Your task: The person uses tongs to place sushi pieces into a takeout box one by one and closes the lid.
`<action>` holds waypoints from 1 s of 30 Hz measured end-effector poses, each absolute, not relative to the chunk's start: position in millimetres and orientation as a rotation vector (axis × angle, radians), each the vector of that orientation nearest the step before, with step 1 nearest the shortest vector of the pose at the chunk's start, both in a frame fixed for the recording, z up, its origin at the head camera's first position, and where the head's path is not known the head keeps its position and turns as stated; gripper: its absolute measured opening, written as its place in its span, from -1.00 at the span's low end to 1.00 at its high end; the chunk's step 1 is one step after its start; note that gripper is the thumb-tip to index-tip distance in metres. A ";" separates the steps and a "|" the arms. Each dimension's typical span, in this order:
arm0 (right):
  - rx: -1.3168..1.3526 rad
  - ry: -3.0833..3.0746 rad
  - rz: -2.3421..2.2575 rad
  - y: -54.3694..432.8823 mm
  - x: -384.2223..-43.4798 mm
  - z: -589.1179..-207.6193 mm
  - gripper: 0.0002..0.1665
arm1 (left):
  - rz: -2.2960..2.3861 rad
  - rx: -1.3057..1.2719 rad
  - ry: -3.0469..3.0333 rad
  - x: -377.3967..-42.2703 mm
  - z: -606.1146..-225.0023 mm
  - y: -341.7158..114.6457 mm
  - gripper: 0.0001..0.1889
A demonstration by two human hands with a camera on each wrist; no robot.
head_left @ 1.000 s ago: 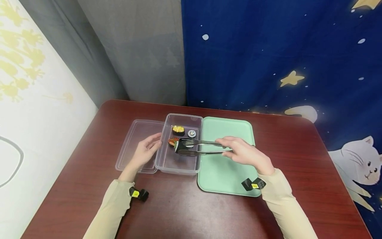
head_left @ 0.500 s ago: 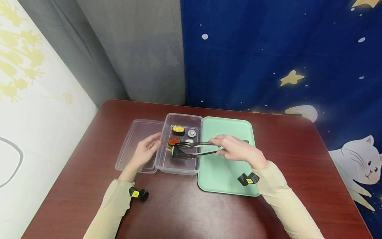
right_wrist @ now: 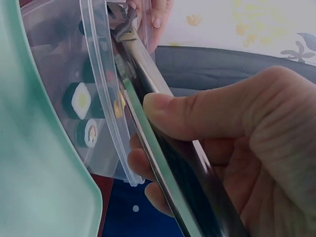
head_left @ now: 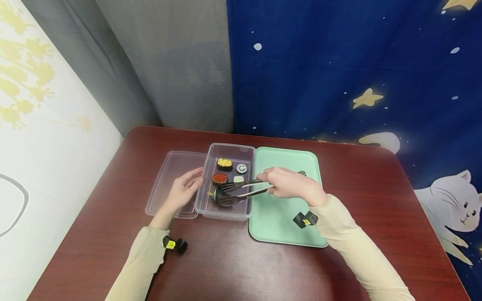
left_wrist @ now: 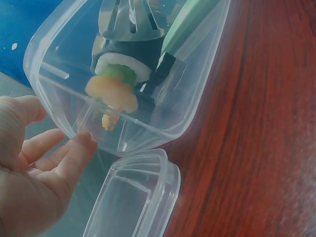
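My right hand (head_left: 291, 184) grips metal tongs (head_left: 260, 191), thumb along one arm in the right wrist view. Between the tongs' slotted ends, low inside a clear plastic container (head_left: 226, 216), is a dark cone-shaped sushi hand roll (left_wrist: 113, 91) with white, green and orange filling. Beside it in the container sit a red-roe sushi (head_left: 219, 179), a yellow-topped sushi (head_left: 224, 164), a small round roll (head_left: 241, 168) and a whitish-green roll (head_left: 238, 179). The fingertips of my left hand (head_left: 184, 188) are at the container's left wall, fingers loosely bent and thumb apart.
A light green tray (head_left: 282, 230) lies against the container's right side, under my right hand. The clear lid (head_left: 162, 192) lies to the left, partly beneath my left hand. Curtains (head_left: 301, 62) hang behind the brown table (head_left: 233, 259).
My right hand and the tongs have shifted left and slightly toward the container's front, lowering the hand roll to its front left. The red-roe sushi now shows fully. The left hand stays in place.
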State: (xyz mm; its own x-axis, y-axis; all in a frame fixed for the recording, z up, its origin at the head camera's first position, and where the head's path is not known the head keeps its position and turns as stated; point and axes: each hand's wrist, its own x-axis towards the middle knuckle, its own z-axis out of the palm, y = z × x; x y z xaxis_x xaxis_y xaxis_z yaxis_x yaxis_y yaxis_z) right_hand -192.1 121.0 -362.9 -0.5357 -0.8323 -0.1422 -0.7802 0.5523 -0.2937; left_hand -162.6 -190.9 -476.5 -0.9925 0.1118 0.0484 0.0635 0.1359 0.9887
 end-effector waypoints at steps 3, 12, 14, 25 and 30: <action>-1.317 2.512 -0.253 116.1 -191.2 -360.1 -0.53 | 2.026 0.178 2.349 -163.0 -477.6 -191.1 -0.56; -1.310 2.514 -0.152 103.3 -190.5 -357.2 -0.65 | 2.034 0.191 2.362 -163.3 -478.1 -191.2 -0.56; -1.307 2.509 -0.146 100.9 -190.8 -358.4 -0.66 | 2.024 0.195 2.368 -163.3 -478.5 -191.4 -0.56; -1.256 2.501 -0.171 100.1 -190.4 -357.1 -0.63 | 2.038 0.198 2.367 -164.2 -479.3 -191.1 -0.57; -1.280 2.506 -0.266 113.3 -188.8 -355.1 -0.59 | 2.032 0.192 2.362 -164.3 -479.3 -191.7 -0.57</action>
State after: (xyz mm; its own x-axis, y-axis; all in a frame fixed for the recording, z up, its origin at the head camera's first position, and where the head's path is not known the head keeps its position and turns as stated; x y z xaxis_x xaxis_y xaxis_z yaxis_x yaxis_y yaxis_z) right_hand -188.8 113.3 -355.1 -0.5507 -0.8125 -0.1914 -0.7542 0.5826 -0.3029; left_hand -164.3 -191.7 -479.3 -0.9922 0.1065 0.0648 0.0800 0.1451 0.9862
